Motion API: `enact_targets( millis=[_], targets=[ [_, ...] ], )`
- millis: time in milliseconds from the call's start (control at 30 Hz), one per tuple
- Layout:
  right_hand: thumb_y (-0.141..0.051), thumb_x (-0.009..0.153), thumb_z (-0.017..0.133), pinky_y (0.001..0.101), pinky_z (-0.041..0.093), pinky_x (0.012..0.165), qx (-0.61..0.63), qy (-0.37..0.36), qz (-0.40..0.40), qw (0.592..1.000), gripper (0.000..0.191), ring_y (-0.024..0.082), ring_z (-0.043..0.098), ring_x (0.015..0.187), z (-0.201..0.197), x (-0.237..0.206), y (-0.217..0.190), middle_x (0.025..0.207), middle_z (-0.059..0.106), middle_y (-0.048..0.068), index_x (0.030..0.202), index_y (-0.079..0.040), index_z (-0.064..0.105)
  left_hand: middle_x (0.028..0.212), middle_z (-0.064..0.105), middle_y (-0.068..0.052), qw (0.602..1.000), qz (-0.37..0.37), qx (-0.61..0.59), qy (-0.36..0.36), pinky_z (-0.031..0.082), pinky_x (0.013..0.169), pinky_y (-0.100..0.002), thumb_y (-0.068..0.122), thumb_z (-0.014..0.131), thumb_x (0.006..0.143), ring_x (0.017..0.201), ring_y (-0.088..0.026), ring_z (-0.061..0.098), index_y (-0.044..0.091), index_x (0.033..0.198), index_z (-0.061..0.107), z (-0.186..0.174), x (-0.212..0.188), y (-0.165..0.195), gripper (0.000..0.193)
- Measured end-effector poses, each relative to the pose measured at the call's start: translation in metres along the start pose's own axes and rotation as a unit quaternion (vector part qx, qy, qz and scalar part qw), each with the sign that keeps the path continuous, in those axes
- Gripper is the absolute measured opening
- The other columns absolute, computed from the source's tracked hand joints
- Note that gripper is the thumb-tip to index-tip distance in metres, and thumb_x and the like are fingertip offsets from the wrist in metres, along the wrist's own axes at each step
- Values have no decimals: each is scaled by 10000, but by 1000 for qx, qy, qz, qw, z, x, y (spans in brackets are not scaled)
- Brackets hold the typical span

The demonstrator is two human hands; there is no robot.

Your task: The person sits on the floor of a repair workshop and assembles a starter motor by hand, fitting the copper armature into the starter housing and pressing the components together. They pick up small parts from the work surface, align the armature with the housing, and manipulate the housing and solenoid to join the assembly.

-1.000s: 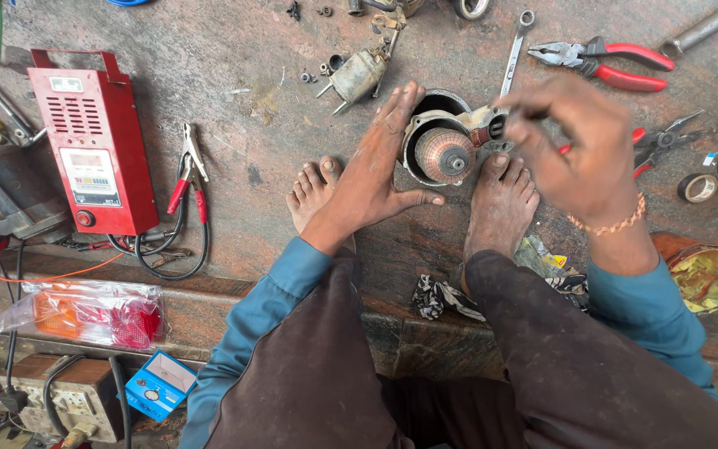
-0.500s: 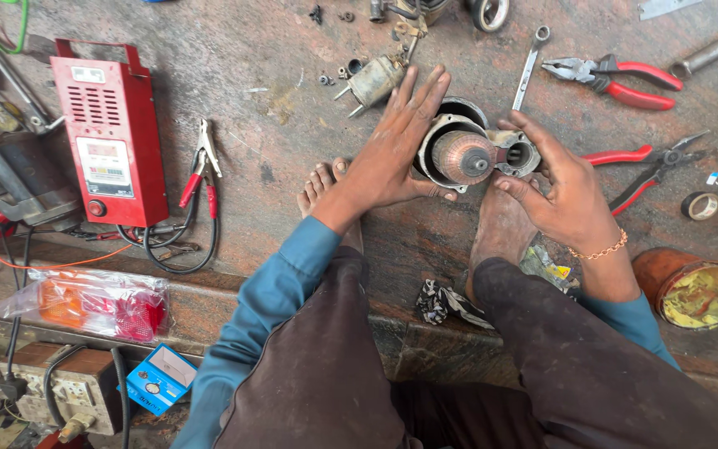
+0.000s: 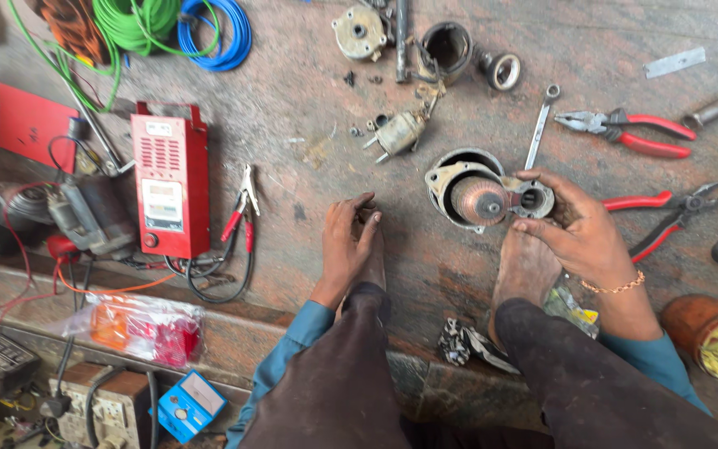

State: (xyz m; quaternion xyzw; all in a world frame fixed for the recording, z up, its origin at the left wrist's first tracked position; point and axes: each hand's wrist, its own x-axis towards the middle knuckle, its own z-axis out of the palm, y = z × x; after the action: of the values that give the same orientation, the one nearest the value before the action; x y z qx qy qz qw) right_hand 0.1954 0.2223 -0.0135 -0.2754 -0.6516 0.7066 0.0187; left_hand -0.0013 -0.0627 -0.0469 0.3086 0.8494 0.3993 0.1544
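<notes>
Two hands work apart: left hand point(image 3: 349, 245) rests open on a bare foot, holding nothing. At three o'clock, right hand point(image 3: 579, 233) pinches the ring-shaped end cap point(image 3: 533, 199) against the motor armature point(image 3: 477, 199); likely heavy, rigid, greasy, best gripped by its housing rim.

Motor assembly point(image 3: 474, 198): round grey metal housing lying on the stone floor, open end tilted toward the camera, copper-coloured ribbed rotor seated inside, a small grimy ring-shaped cap at its right side
</notes>
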Motion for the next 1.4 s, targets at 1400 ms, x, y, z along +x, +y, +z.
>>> enact_targets(
  millis=[1400],
  targets=[
    [-326, 1103, 572, 405, 550, 955, 390, 206, 3, 897, 366, 240, 671, 1107, -7, -8, 63, 1222, 673, 138, 1302, -20, 583, 1389, 528, -250, 957, -70, 282, 21, 412, 1058, -508, 206, 828, 797, 1263, -446, 509, 55, 1462, 476, -25, 54, -12, 768]
  ],
)
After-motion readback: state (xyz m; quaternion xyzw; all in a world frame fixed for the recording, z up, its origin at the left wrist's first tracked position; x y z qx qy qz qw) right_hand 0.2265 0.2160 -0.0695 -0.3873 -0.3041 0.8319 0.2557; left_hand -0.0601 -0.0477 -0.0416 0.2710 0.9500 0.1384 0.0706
